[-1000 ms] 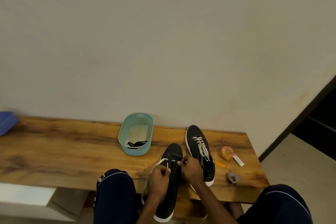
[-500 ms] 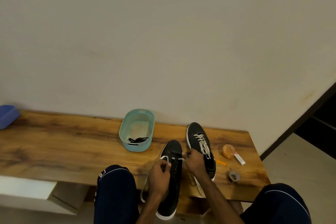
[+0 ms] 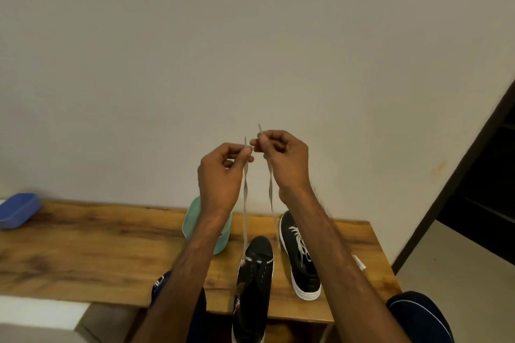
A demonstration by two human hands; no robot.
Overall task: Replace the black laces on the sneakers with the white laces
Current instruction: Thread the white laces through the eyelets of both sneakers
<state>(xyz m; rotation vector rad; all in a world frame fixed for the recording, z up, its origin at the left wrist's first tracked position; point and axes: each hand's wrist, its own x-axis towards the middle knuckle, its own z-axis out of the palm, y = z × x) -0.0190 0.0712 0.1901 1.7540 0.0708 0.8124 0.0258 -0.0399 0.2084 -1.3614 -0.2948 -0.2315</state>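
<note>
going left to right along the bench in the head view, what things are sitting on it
blue tub → teal basket → half-laced sneaker → fully laced sneaker → small white item, partly hidden by the right forearm

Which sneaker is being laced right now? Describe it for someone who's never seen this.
Find the wooden bench along the wall; two black sneakers sit near its right end. Take the nearer sneaker, heel overhanging the front edge, left of the fully laced sneaker. Only it has a white lace through just its front eyelets, both ends pinched up by the left hand and right hand.
</note>
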